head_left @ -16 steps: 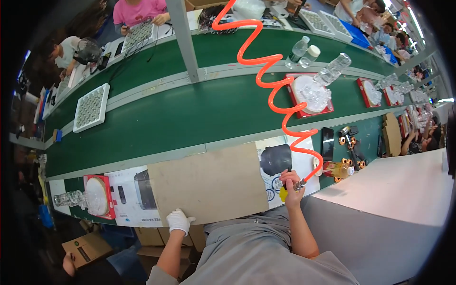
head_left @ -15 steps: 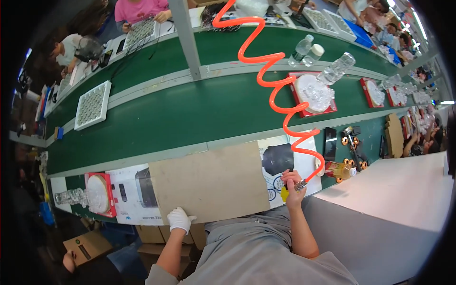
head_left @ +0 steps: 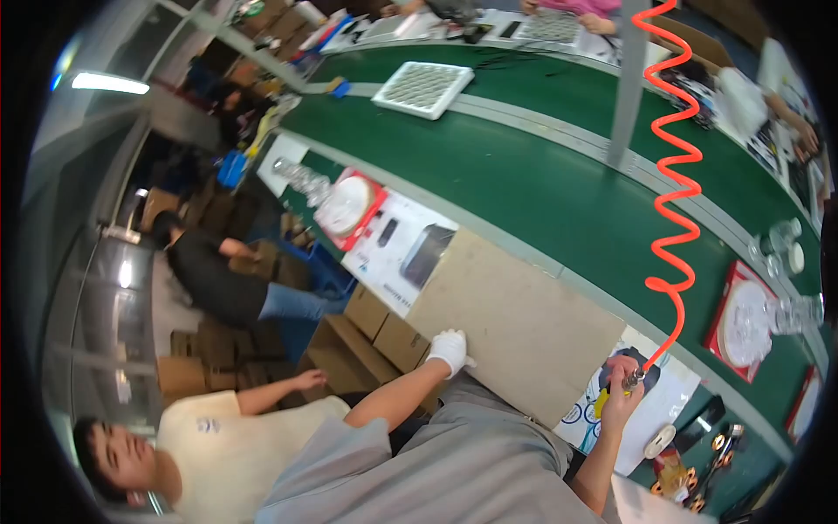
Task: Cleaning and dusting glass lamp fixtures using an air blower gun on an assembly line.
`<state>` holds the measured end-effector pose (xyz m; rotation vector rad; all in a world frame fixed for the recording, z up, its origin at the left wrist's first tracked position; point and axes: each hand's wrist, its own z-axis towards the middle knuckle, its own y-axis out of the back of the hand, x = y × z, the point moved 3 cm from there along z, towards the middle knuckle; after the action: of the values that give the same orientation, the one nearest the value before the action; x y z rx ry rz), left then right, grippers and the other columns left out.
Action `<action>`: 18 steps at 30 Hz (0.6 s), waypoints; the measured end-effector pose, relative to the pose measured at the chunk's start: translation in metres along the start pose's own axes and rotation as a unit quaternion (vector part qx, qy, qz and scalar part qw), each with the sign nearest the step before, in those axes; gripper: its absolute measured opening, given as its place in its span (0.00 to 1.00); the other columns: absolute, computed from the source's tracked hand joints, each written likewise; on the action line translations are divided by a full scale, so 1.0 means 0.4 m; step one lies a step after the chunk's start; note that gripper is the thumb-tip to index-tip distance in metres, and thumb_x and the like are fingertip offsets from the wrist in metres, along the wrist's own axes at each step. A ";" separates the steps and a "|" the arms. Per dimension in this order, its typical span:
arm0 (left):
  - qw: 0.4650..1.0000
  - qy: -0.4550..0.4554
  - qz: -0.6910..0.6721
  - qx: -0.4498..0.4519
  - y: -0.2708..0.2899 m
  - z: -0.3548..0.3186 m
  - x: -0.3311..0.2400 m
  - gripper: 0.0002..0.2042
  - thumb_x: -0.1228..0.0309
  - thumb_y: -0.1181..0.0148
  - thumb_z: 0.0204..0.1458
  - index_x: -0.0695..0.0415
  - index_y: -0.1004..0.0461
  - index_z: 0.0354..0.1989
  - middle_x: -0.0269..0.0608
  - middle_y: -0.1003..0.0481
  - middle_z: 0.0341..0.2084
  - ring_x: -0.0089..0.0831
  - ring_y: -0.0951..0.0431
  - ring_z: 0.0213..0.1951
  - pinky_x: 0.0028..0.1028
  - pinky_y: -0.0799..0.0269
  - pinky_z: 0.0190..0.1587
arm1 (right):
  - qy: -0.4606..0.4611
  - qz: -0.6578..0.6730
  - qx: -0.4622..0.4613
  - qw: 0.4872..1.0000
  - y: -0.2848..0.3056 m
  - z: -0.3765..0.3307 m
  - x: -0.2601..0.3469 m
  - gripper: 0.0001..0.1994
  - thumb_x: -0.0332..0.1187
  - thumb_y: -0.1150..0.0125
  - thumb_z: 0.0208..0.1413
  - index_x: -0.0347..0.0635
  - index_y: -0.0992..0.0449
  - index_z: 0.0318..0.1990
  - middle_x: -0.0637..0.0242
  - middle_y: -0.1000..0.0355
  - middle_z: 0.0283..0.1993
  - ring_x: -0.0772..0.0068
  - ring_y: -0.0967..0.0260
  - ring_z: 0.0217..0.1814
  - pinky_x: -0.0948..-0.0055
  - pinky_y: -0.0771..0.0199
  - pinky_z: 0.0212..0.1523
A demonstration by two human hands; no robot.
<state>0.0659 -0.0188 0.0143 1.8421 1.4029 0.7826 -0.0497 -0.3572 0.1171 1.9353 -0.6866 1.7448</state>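
My left hand (head_left: 450,349), in a white glove, rests on the near edge of a flat brown cardboard sheet (head_left: 515,319) lying on the bench. Raised over a printed paper sheet (head_left: 663,410) to the right of the cardboard, my right hand (head_left: 621,397) grips a small tool with a yellow part. An orange coiled hose (head_left: 676,201) runs up from that tool. My grey-clad torso fills the lower middle.
A green conveyor belt (head_left: 541,166) runs behind the bench and carries a white grid panel (head_left: 423,87). Red trays with white round dishes (head_left: 347,205) (head_left: 742,319) and a white printed box (head_left: 397,249) stand nearby. Cardboard cartons (head_left: 375,327) and two people (head_left: 209,271) (head_left: 201,428) are at left.
The view has swung to the left, bringing the cartons and two people into sight. My left hand stays on the cardboard edge and my right hand still holds the hose tool.
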 end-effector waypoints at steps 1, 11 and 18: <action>1.000 0.022 0.008 0.010 -0.002 0.006 -0.002 0.35 0.47 0.25 0.30 0.60 0.27 0.42 0.50 0.24 0.41 0.44 0.23 0.46 0.38 0.27 0.48 | -0.009 0.017 0.042 0.999 -0.018 0.023 0.003 0.06 0.24 0.48 0.56 0.33 0.27 0.30 0.62 0.29 0.36 0.76 0.37 0.34 0.75 0.37 0.36; 0.998 0.045 -0.027 0.031 0.005 -0.020 -0.007 0.35 0.50 0.24 0.29 0.61 0.27 0.43 0.51 0.24 0.41 0.44 0.23 0.47 0.36 0.27 0.49 | -0.015 0.032 0.196 0.980 -0.079 0.046 -0.041 0.08 0.28 0.49 0.61 0.34 0.26 0.33 0.65 0.29 0.36 0.79 0.38 0.30 0.78 0.37 0.33; 0.993 0.065 -0.059 0.076 0.020 -0.028 -0.017 0.38 0.52 0.22 0.26 0.62 0.28 0.46 0.50 0.25 0.43 0.44 0.24 0.48 0.36 0.28 0.50 | -0.050 0.048 0.200 0.977 -0.091 0.048 -0.054 0.09 0.29 0.50 0.62 0.34 0.26 0.34 0.64 0.28 0.36 0.77 0.36 0.30 0.78 0.36 0.33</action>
<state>0.0598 -0.0252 0.0272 1.8278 1.6800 0.7662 -0.0138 -0.3394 0.0939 2.3013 -0.4964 1.9761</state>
